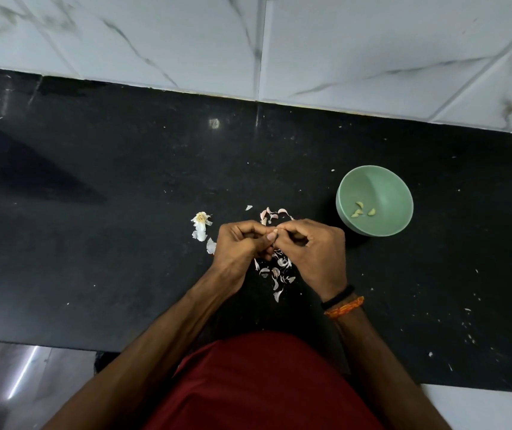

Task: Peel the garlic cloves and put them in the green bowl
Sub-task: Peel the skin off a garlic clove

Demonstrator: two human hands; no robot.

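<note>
Both hands meet fingertip to fingertip over the black counter, fingers curled tight: the left hand and the right hand pinch something small between them, most likely a garlic clove, though it is almost wholly hidden by the thumbs. Under and beyond the hands lies a scatter of peels, thin, papery, white with a pink tinge. Left of the hands sits the leftover garlic stub, white with a pale yellow root end. Near the right hand, a little farther back, stands the green bowl; three peeled cloves, small, curved and yellowish, rest on its bottom
</note>
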